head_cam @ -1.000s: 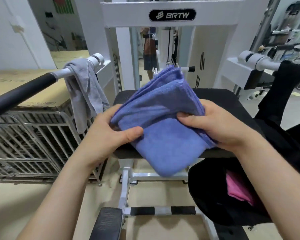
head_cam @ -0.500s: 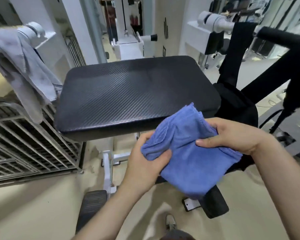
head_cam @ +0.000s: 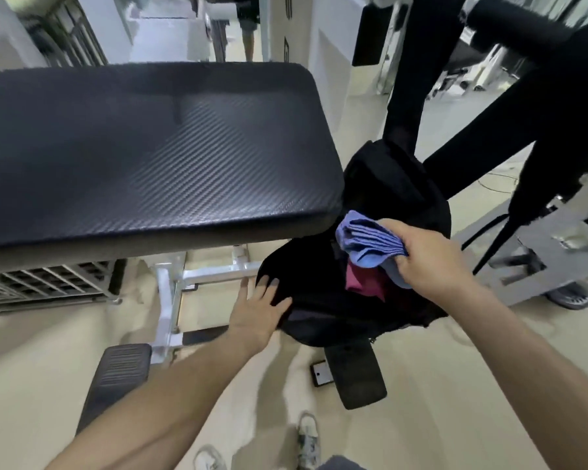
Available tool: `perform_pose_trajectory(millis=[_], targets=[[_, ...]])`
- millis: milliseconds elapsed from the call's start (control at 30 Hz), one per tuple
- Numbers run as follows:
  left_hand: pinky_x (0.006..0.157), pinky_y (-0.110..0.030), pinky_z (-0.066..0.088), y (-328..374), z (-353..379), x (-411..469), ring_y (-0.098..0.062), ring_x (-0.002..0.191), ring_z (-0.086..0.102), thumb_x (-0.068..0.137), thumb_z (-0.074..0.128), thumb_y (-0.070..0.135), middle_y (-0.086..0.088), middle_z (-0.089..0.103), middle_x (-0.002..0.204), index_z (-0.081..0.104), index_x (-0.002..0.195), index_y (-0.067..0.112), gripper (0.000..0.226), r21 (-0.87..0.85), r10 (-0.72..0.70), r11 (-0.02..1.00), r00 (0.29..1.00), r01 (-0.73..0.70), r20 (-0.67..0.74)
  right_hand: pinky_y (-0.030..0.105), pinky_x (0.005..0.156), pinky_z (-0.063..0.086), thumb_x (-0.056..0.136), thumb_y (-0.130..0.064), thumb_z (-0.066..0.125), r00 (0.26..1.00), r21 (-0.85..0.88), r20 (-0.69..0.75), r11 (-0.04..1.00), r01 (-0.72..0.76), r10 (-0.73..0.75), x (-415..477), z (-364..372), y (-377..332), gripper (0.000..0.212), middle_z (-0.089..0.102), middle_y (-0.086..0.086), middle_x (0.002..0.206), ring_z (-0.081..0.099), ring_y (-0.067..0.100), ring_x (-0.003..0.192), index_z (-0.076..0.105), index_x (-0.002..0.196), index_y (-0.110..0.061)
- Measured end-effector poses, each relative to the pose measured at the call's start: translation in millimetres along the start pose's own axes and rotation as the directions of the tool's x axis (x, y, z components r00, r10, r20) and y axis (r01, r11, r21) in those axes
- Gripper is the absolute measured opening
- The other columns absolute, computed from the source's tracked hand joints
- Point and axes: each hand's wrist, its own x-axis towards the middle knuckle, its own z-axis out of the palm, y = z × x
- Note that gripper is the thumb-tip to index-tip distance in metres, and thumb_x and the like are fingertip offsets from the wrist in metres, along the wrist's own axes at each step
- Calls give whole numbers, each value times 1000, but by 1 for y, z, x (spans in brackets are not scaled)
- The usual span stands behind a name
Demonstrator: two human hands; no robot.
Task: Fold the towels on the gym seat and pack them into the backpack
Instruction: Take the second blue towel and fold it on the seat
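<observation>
Nearest the camera, the left hand (head_cam: 257, 312) lies flat with fingers spread wide against the near-left rim of the backpack (head_cam: 323, 320), holding nothing and, it seems, steadying the opening. Just beyond and to the right, the right hand (head_cam: 431, 262) is closed on the folded blue towel (head_cam: 367, 244), thumb under and fingers over, its stacked edges fanning toward the far left. The towel hangs directly over the bag's mouth, touching or nearly touching a pink towel (head_cam: 362, 283) already inside. Its long axis runs roughly left to right across the opening, so the coming move is probably a short push down and inward by the right hand, the nearer 1 to the cavity. Farther off, the gym seat (head_cam: 143, 147) shows no towels.
</observation>
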Motion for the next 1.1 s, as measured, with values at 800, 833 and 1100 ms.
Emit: perform_pose_trajectory(millis=[800,833,1100], targets=[[60,-34,48,25,-133,-170,-13,64,54,79,55,43,4,63,68,68,84,26,22,-542,229,718,883,-437,-409,35,79,50,82,-4,52,880,150,426,976,160,-210,-20,21,-59,31,70,-4,97,63,20,93,66,104,-22],[60,-35,48,19,-137,-181,-13,64,53,79,57,38,4,61,66,68,81,24,17,-575,247,693,893,-435,-377,37,76,50,84,-7,51,890,69,417,983,172,-185,-23,29,-65,31,70,-2,99,62,23,94,64,105,-25],[54,-39,32,1,-140,-229,-22,54,30,87,51,17,-8,34,57,40,57,11,33,-765,313,454,886,-456,-343,35,65,44,82,-30,57,996,-349,-77,937,17,-47,-37,77,-90,21,68,9,99,64,34,92,58,99,-18]])
